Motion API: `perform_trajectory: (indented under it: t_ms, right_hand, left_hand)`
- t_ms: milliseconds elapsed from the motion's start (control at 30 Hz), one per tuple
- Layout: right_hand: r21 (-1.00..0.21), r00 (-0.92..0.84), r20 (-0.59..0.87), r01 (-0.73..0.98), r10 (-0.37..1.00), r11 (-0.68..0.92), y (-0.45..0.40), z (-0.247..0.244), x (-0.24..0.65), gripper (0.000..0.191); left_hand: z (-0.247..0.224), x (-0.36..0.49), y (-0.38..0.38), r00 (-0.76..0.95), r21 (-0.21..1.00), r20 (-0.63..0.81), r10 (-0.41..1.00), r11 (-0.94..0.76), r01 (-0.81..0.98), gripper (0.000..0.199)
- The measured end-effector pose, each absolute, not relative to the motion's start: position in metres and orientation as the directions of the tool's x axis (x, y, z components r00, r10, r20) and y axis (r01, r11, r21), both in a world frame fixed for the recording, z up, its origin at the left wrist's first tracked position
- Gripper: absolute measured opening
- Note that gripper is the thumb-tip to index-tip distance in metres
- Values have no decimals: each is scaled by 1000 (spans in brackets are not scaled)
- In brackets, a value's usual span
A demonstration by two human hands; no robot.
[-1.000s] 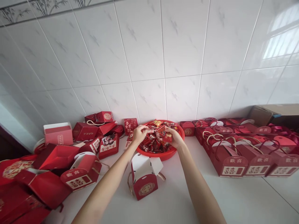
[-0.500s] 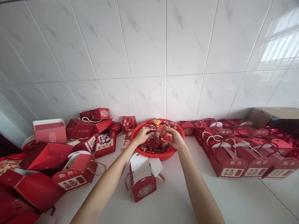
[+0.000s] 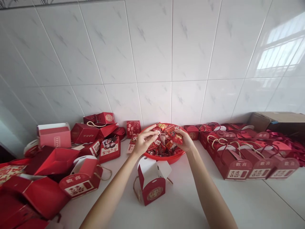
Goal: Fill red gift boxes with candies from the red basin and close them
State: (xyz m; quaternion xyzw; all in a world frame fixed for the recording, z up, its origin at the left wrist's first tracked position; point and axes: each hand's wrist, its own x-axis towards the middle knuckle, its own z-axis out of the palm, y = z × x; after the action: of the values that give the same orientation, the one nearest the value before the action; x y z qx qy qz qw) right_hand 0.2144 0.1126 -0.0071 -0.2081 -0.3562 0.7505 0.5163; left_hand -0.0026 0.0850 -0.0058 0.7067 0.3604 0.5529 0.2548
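Note:
A red plastic basket (image 3: 175, 159) full of small wrapped candies (image 3: 162, 149) stands against the wall. Over its left side my left hand (image 3: 143, 142) pinches a small wrapped candy between thumb and fingertips. My right hand (image 3: 187, 142), at the basket's right side, is closed on red candy packets (image 3: 177, 138); how many it holds is partly hidden. In front of the basket, between my forearms, stands a red gift box (image 3: 154, 190) with its white-lined flaps up and rope handles hanging at its sides. Neither hand touches this box.
On the left lies a jumble of red boxes (image 3: 51, 159), several with open tops. A photo-printed box (image 3: 109, 149) and a red card box (image 3: 133, 128) sit left of the basket. Closed red boxes (image 3: 234, 162) stand in rows at right, near a cardboard carton (image 3: 274, 117).
My left hand has lifted slightly from the candies with one pinched in its fingertips. My right hand still holds its red packets over the basket. The view has shifted a little.

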Motion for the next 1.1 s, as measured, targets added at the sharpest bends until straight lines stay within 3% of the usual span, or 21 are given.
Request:
perform_trajectory:
  t_ms: [100, 233, 533, 733, 900, 1100]
  right_hand:
    - [-803, -432, 158, -579, 888, -139, 94, 11, 217, 23]
    - [-881, -465, 212, -471, 860, -37, 65, 29, 223, 23]
    - [-943, -567, 233, -331, 790, 41, 36, 40, 224, 21]
    - [-977, -599, 146, -214, 787, 19, 31, 38, 215, 19]
    - [-987, -519, 155, -121, 841, 107, 34, 30, 214, 20]
    - [-974, -488, 227, -96, 843, 207, 40, 31, 223, 17]
  left_hand:
    - [5, 0, 60, 110, 749, 627, 771, -636, 187, 33]
    - [15, 3, 34, 122, 795, 576, 808, -589, 147, 47]
    - [23, 0, 14, 43, 766, 582, 812, -565, 306, 32]
    - [27, -5, 0, 185, 730, 523, 832, -550, 407, 33]
    - [26, -4, -2, 220, 685, 514, 829, -552, 476, 25]
    - [29, -2, 1, 128, 667, 592, 796, -573, 476, 25]
